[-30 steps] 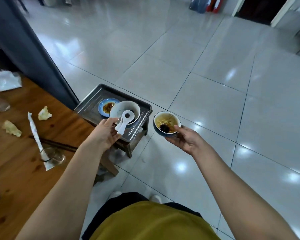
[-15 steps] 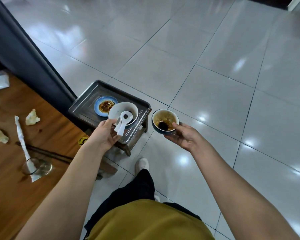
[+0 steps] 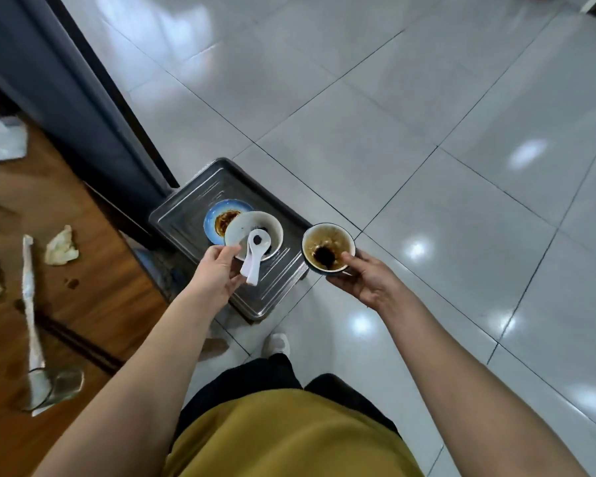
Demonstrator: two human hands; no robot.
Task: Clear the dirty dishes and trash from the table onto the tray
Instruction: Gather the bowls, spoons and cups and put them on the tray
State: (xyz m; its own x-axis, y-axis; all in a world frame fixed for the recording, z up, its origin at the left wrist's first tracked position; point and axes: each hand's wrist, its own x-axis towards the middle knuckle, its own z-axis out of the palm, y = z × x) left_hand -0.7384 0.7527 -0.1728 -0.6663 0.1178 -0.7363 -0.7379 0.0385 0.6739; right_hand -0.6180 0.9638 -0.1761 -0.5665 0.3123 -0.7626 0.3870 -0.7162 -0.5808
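A dark metal tray [image 3: 186, 215] sits on a low stool beside the wooden table [image 3: 93, 266]. A blue saucer [image 3: 211, 219] with brown sauce lies on the tray. My left hand [image 3: 217, 273] grips a white bowl [image 3: 269, 228] by its rim above the tray, with a white spoon [image 3: 253, 258] resting in it and sticking out over the edge. My right hand [image 3: 365, 284] holds a dark-rimmed bowl [image 3: 327, 249] with brown residue, just right of the tray's edge, thumb on the rim.
On the table lie crumpled tissues [image 3: 61, 249], a long paper wrapper [image 3: 30, 297], dark chopsticks [image 3: 80, 342], a tipped glass [image 3: 54, 387] and a white napkin [image 3: 0, 139]. A dark partition [image 3: 76, 91] stands behind the tray. Shiny tiled floor [image 3: 427, 149] spreads to the right.
The view has tilted down and moved closer to the tray. Both hands stay on their bowls; the white bowl has shifted over the blue saucer, and the dark bowl is nearer the tray.
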